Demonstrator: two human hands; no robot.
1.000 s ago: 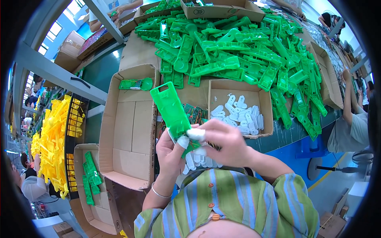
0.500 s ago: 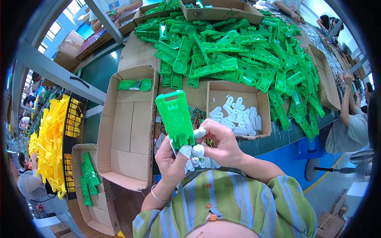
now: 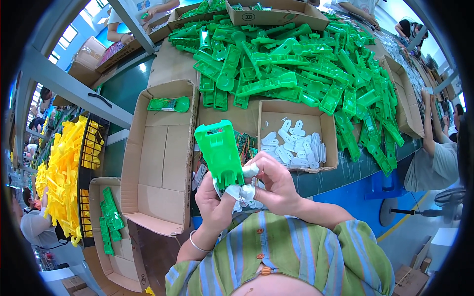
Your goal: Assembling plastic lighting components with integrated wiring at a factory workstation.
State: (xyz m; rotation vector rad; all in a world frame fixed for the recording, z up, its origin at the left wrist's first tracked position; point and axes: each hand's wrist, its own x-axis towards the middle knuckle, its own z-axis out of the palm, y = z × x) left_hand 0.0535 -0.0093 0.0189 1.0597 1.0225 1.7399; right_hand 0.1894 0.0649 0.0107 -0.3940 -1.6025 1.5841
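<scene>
A bright green plastic housing (image 3: 220, 153) points away from my body, its slotted end uppermost. My left hand (image 3: 213, 202) is closed around its near end, thumb pressed against it. At the lower right edge of the same housing, my right hand (image 3: 277, 185) is closed, with bent index finger and thumb. White coverings wrap the fingertips of both hands, and these hide whatever small thing the right fingers pinch. Below the fingers, several white pieces (image 3: 242, 204) show in front of my striped shirt. Beyond the housing lie thin coloured wires and small boards (image 3: 245, 143), partly covered.
A large heap of green housings (image 3: 296, 59) covers the far table. White oval pieces fill part of a cardboard box (image 3: 328, 143). At left, one cardboard tray (image 3: 160, 158) holds one green part; a lower tray (image 3: 126, 251) holds several. Yellow parts (image 3: 61, 177) fill a black rack.
The green housing has dipped slightly toward me. My right fingers have shifted a little at its near end, and the left grip stays much the same.
</scene>
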